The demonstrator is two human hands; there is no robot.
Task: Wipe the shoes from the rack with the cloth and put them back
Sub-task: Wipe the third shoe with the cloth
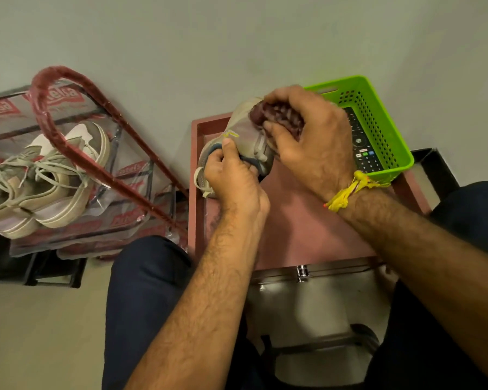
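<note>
Mid-wipe, we judge. Our left hand [231,175] grips the grey shoe [243,136] at its collar, above the far left corner of the pink surface [307,226]. Our right hand [310,142] is curled tight around the maroon cloth [279,116], pressing it on the shoe's upper. One pale pair [45,175] sits on the rack [76,153] beside us; wiped or not, we cannot tell. Returning the shoe remains.

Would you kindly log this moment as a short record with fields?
left hand: grips the shoe at its heel end
right hand: presses a maroon cloth on the shoe
surface: pink table
rack: two beige sneakers
green basket: holds a remote
</note>
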